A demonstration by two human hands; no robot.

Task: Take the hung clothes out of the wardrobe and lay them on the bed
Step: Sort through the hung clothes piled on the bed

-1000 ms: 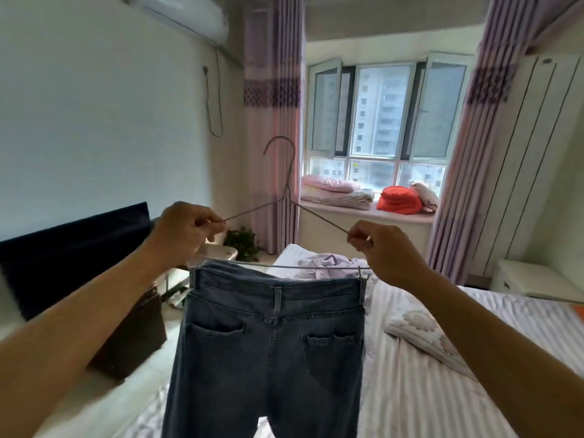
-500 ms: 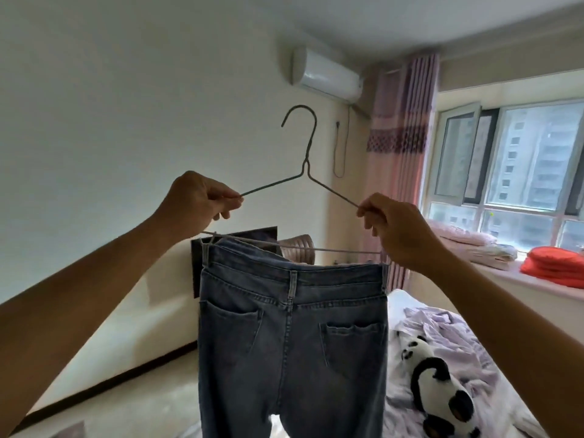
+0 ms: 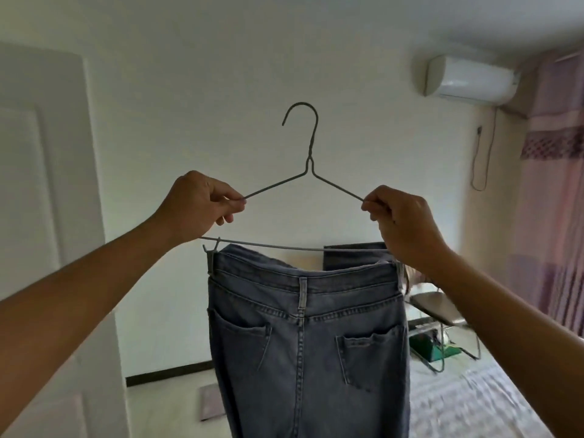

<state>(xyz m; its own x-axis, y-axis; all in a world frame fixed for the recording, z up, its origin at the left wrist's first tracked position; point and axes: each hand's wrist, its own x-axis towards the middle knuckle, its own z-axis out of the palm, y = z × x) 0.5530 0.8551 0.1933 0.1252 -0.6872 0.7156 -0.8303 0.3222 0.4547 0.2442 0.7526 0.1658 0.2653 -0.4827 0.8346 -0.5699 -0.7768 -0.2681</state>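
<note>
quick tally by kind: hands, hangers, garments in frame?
Hands: 2, left hand and right hand, each pinching a shoulder of the hanger
Wire hangers: 1, hanger
Garments: 1, blue jeans hung from the hanger's bottom bar
Total: 4

One camera only, worn on the person's head, looking forward and slightly upward along both outstretched arms. It sits close behind the left hand (image 3: 196,210) and right hand (image 3: 401,222), which fill the middle of the wide-angle frame. It faces a white wall (image 3: 221,74), with a door (image 3: 41,184) at left and an air conditioner (image 3: 471,79) and curtain (image 3: 556,184) at the right edge.
</note>
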